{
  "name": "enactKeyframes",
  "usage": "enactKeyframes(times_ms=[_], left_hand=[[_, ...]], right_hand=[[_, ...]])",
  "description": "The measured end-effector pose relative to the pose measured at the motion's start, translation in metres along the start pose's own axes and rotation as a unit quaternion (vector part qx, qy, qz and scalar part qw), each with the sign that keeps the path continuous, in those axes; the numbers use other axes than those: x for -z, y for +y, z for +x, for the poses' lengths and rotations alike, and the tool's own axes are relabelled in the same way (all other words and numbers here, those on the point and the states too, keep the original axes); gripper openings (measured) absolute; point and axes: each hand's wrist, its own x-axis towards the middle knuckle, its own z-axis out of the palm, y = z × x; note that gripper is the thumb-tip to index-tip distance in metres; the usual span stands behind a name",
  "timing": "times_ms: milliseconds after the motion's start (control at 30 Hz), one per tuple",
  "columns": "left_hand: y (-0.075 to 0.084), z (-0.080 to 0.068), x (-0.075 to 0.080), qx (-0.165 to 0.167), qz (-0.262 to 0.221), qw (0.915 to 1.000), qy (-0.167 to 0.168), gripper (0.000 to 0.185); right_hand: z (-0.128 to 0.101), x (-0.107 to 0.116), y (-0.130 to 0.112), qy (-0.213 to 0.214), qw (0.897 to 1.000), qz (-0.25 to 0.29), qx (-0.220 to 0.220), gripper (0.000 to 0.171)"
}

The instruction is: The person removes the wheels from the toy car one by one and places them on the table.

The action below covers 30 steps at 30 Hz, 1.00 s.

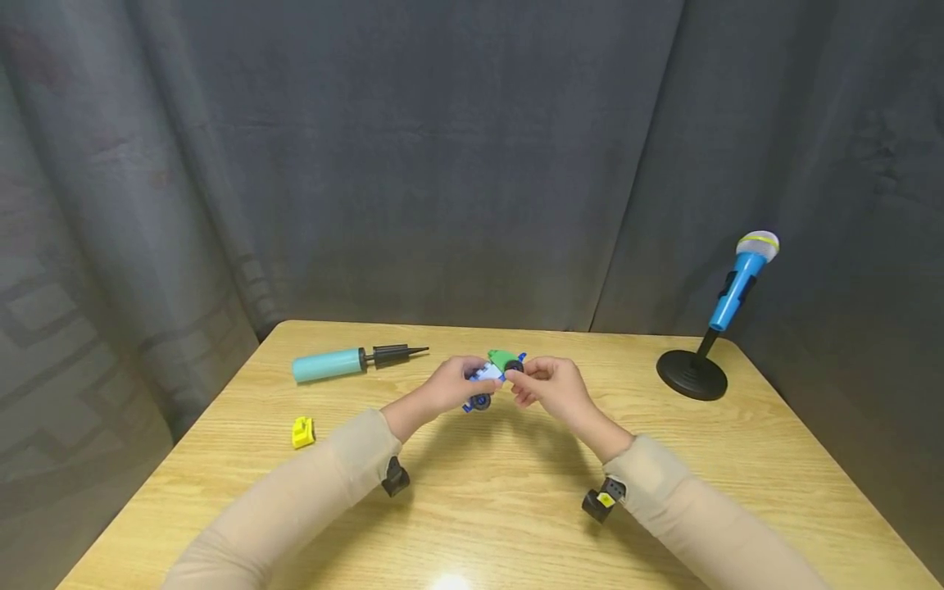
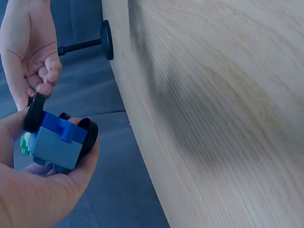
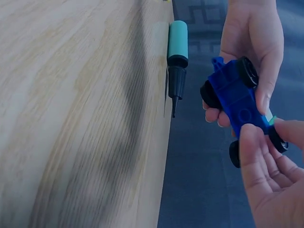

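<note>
Held above the table (image 1: 516, 508), the toy brick car (image 1: 492, 377) sits gripped in the left hand (image 1: 453, 383) while the right hand (image 1: 549, 385) pinches its front end, seemingly working a piece there; next calls for a steady hold.

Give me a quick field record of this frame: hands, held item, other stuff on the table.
left hand: grips the toy car from the left
right hand: pinches the car's front end
toy car: blue brick body, black wheels, green piece on top, held above the table
table: light wood
pump: teal with black nozzle, lying far left
yellow brick: near the left edge
microphone: blue, on a black round stand, far right
</note>
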Motion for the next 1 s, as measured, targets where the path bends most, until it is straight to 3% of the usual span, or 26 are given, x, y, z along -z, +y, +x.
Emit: enactKeyframes(times_ms=[300,467,567,833,1000], left_hand=[[0.002,-0.003,-0.003,-0.009,0.018,0.9997,0.011,0.029],[0.000,-0.002,-0.002,-0.004,0.040,0.9991,0.014,0.029],[0.000,-0.002,-0.001,0.002,0.043,0.9989,0.017,0.030],[-0.003,-0.002,0.000,0.003,0.027,0.9992,0.030,0.036],[-0.004,-0.003,0.000,0.021,0.022,0.9988,0.039,0.044]], right_hand=[[-0.001,-0.004,-0.002,0.032,0.999,-0.025,0.020,0.025],[0.000,-0.006,-0.004,0.031,0.996,-0.072,0.032,0.018],[0.000,-0.004,-0.006,0.006,0.995,-0.088,0.043,0.018],[0.000,0.015,-0.007,-0.101,0.993,-0.041,0.032,0.026],[0.005,0.030,-0.007,-0.096,0.995,-0.003,0.006,0.030]])
